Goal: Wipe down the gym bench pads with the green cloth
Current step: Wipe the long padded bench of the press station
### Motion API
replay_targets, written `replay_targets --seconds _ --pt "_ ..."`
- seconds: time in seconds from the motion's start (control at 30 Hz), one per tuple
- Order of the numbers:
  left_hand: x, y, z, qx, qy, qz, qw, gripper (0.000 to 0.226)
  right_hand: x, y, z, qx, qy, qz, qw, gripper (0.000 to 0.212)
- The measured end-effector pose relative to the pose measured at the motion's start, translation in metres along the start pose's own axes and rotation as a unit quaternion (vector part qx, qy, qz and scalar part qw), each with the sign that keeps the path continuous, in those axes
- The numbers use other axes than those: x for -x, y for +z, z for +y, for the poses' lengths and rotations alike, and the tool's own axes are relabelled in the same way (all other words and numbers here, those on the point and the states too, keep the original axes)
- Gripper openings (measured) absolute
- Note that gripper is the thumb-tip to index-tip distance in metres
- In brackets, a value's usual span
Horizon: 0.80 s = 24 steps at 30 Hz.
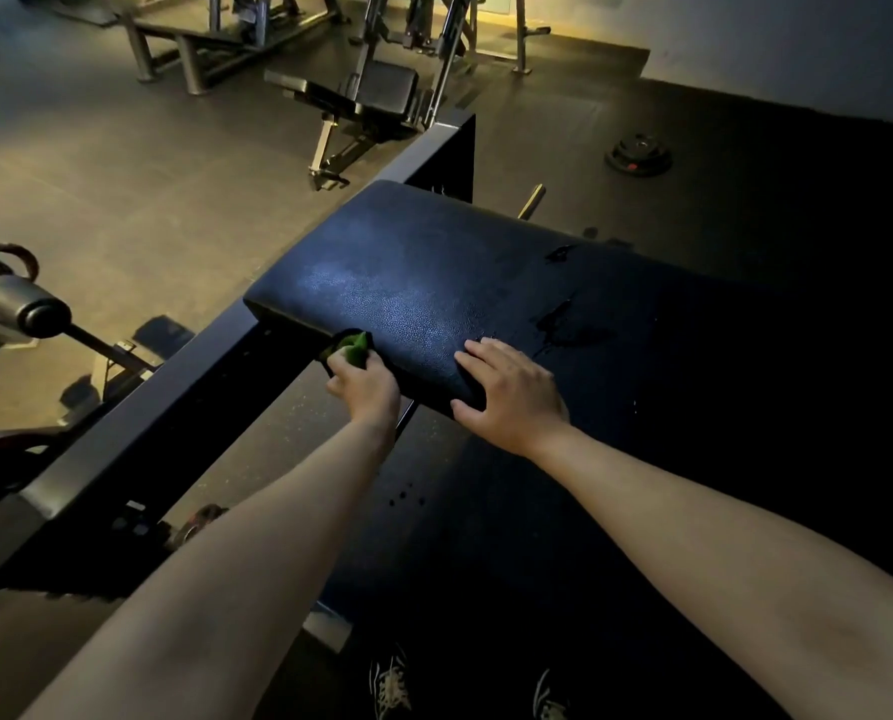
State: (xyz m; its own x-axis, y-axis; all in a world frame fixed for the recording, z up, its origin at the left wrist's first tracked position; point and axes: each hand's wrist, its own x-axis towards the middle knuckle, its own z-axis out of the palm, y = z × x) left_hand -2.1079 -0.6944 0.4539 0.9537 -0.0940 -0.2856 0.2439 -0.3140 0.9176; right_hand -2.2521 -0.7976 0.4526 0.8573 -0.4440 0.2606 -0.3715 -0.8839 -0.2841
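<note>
At seven o'clock on pad, grips cloth in left hand, wiping; rests right hand flat, fingers straight, at five. Likely midway, with dark marks at three to wipe.

We log the pad as dark pebbled leatherette, slight sheen, wet patches; green cloth soft crumpled fabric; frame beam matt painted metal; floor matt speckled rubber.
</note>
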Motion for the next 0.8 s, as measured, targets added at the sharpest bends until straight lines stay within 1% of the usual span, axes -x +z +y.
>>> replay_targets --seconds 0.07,0.2,0.33,0.43,0.5,0.53,0.57,0.6,0.7,0.73,0.8 --pt "0.008 0.006 -0.007 -0.003 0.006 -0.004 1.000 0.033 0.000 0.002 0.000 0.009 -0.003 0.013 1.000 0.061" --pt "0.033 0.010 -0.016 -0.034 0.024 -0.045 0.998 0.034 0.001 0.003 -0.002 0.021 0.000 0.015 1.000 0.062" --pt "0.071 0.016 -0.023 -0.053 0.055 -0.104 0.992 0.029 0.002 -0.004 -0.003 0.005 -0.001 -0.014 1.000 0.062" --pt "0.087 0.012 -0.026 -0.084 0.063 -0.157 0.982 0.026 0.006 -0.013 -0.001 -0.037 -0.009 -0.055 0.998 0.059" --pt "0.086 0.004 -0.023 -0.106 0.087 -0.197 0.971 0.027 0.007 -0.018 0.003 -0.076 -0.006 -0.072 0.995 0.057" --pt "0.082 0.002 -0.024 -0.109 0.114 -0.203 0.966 0.029 0.010 -0.019 0.004 -0.082 -0.004 -0.076 0.994 0.057" --pt "0.078 -0.002 -0.023 -0.108 0.130 -0.194 0.966 0.031 0.012 -0.020 0.006 -0.074 -0.008 -0.069 0.995 0.056" --pt "0.071 -0.004 -0.026 -0.093 0.131 -0.173 0.972 0.030 0.017 -0.019 0.008 -0.051 -0.014 -0.044 0.998 0.053" --pt "0.054 -0.012 -0.015 -0.037 0.065 -0.094 0.993 0.025 0.031 -0.019 0.014 0.001 0.010 0.054 0.998 0.041" --pt "0.046 -0.013 -0.012 -0.025 0.050 -0.082 0.995 0.026 0.033 -0.020 0.014 0.008 0.015 0.068 0.998 0.039" --pt "0.040 -0.006 -0.007 -0.022 0.027 -0.086 0.996 0.030 0.038 -0.021 0.014 0.008 0.022 0.075 0.997 0.035"
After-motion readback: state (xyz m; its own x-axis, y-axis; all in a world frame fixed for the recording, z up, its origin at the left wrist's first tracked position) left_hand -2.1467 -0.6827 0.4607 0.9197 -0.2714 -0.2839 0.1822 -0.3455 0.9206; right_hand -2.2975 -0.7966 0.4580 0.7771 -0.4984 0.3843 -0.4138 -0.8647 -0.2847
